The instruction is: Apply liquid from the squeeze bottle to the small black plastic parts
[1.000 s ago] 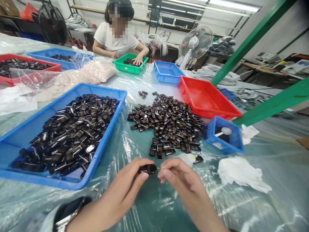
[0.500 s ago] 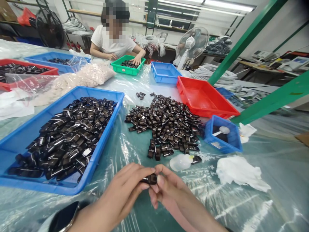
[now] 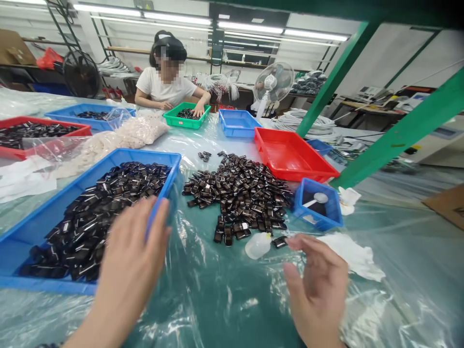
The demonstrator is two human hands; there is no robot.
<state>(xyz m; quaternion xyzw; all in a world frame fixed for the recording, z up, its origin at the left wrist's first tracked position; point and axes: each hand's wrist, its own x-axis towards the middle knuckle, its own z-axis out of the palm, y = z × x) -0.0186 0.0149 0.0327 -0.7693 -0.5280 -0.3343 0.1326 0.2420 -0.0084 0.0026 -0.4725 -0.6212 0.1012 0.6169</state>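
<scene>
My left hand [image 3: 134, 246], blurred, is over the near right side of a large blue tray [image 3: 32, 212] full of small black parts [image 3: 87, 217]. Its fingers are stretched out; whether anything lies beneath the palm is hidden. My right hand [image 3: 319, 280] is held above the plastic-covered table, thumb and fingers apart with nothing between them. Just left of its fingertips lies a single black part [image 3: 279, 241], beside a translucent squeeze bottle [image 3: 258, 245]. A heap of dark parts [image 3: 242, 193] is spread on the table between and beyond my hands.
A small blue bin [image 3: 315, 220] holds a white spoon. Behind it stands a red tray [image 3: 293, 154]; a white cloth [image 3: 355, 256] lies at right. Across the table, a person [image 3: 165, 87] reaches into a green tray [image 3: 186, 121]. A green post [image 3: 333, 82] rises at right.
My hands have come apart; the black part they held is no longer seen between them. The left moved up-left over the blue tray, the right moved right. The camera view has shifted.
</scene>
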